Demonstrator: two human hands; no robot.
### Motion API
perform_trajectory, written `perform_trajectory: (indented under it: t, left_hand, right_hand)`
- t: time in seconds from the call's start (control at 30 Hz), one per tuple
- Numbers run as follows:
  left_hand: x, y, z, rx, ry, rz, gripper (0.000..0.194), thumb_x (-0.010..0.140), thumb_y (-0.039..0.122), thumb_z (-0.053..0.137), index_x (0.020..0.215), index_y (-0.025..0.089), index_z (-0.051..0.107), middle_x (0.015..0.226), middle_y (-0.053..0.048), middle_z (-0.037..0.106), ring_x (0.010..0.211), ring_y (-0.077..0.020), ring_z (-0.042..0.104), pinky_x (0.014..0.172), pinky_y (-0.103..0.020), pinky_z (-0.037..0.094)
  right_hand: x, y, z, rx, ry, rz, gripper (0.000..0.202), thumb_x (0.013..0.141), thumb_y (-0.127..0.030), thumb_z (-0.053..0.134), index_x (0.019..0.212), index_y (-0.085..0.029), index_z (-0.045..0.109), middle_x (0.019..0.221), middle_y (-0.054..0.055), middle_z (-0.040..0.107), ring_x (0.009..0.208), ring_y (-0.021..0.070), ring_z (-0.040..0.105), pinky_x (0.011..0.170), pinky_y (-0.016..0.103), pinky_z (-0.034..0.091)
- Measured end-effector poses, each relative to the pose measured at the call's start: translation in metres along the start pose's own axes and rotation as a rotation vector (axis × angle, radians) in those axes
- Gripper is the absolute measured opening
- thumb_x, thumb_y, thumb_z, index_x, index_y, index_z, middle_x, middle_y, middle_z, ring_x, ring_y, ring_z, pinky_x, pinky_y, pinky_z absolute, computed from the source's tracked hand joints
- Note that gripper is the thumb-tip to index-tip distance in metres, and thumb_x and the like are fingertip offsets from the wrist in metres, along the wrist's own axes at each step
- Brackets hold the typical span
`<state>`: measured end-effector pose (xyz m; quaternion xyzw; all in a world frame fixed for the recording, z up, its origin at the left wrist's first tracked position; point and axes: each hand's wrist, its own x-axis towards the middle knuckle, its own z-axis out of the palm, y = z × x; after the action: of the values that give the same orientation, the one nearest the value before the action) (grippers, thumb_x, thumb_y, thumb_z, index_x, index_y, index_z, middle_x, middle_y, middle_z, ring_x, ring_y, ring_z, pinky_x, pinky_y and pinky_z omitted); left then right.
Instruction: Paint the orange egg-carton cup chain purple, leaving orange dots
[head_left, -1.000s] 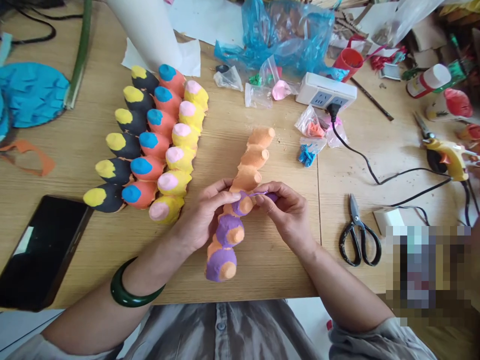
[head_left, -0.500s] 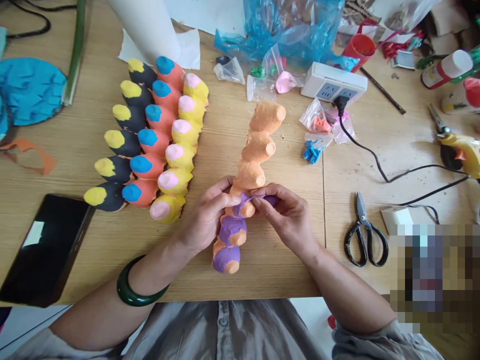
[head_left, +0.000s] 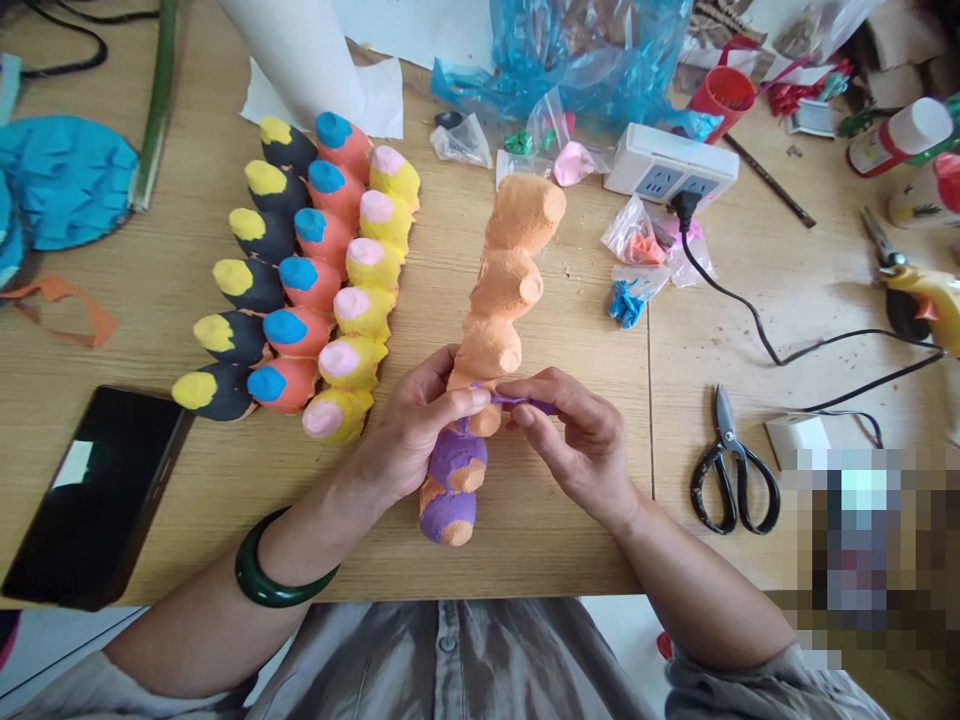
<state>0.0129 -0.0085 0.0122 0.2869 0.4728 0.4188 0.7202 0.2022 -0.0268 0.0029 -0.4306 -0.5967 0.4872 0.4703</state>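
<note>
A bumpy orange strip (head_left: 501, 285), like a row cut from an egg tray, stands tilted between my hands, with purple clay (head_left: 454, 460) covering parts of its lower bumps. My left hand (head_left: 420, 420) is closed around the strip's left side, its thumb pressing near the third bump from the bottom. My right hand (head_left: 581, 430) pinches a thin piece of purple clay (head_left: 517, 401), which stretches toward the left thumb. To the left lie similar finished-looking rows: black with yellow tips (head_left: 259, 270), coral with blue tips (head_left: 309, 275) and yellow with pink tips (head_left: 367, 305).
Black-handled scissors (head_left: 731, 460) lie at the right, below a power strip (head_left: 670, 168) with a plugged-in black cord. A phone (head_left: 94, 495) rests at the left front. Small bags of clay (head_left: 634, 285), a blue plastic bag (head_left: 570, 70) and a white roll (head_left: 300, 60) are farther back.
The strip has shifted slightly left, with its top closer to the camera. My right fingers have pulled the purple piece a little out from the bump, stretching it thin.
</note>
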Motion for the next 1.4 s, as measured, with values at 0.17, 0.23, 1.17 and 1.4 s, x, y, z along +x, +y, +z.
perform_trajectory:
  t: [0.17, 0.23, 1.17, 1.4]
  left_hand:
    - [-0.002, 0.008, 0.000, -0.035, -0.095, -0.056, 0.021, 0.080, 0.038, 0.087, 0.090, 0.026, 0.072, 0.073, 0.004, 0.058, 0.059, -0.0114, 0.046, 0.054, -0.027, 0.036]
    - [-0.003, 0.011, 0.001, -0.041, -0.154, -0.092, 0.020, 0.081, 0.039, 0.085, 0.087, 0.026, 0.072, 0.071, 0.003, 0.057, 0.058, -0.0113, 0.046, 0.054, -0.027, 0.037]
    - [0.007, 0.014, -0.012, -0.010, -0.436, -0.315, 0.025, 0.085, 0.048, 0.095, 0.091, 0.026, 0.086, 0.079, -0.003, 0.070, 0.077, -0.0210, 0.067, 0.077, -0.037, 0.059]
    - [0.005, 0.013, -0.012, 0.040, -0.387, -0.317, 0.016, 0.082, 0.038, 0.092, 0.089, 0.026, 0.085, 0.079, -0.004, 0.070, 0.079, -0.0228, 0.066, 0.077, -0.039, 0.060]
  right_hand:
    - [0.005, 0.001, -0.003, 0.147, 0.151, 0.199, 0.033, 0.108, -0.058, 0.075, 0.114, -0.027, 0.083, 0.089, 0.001, 0.076, 0.076, 0.0166, 0.074, 0.077, 0.034, 0.066]
    - [0.012, 0.005, -0.007, 0.262, 0.095, 0.327, 0.039, 0.099, -0.062, 0.086, 0.112, -0.025, 0.081, 0.092, 0.000, 0.077, 0.073, 0.0156, 0.074, 0.075, 0.032, 0.067]
    - [0.015, 0.003, -0.009, 0.102, -0.045, 0.133, 0.037, 0.095, -0.061, 0.091, 0.087, -0.025, 0.083, 0.091, 0.004, 0.072, 0.080, 0.0181, 0.061, 0.064, 0.032, 0.050]
    - [0.013, 0.001, -0.006, 0.048, -0.057, 0.141, 0.047, 0.096, -0.067, 0.087, 0.081, -0.023, 0.078, 0.083, 0.003, 0.065, 0.074, 0.0172, 0.056, 0.060, 0.031, 0.047]
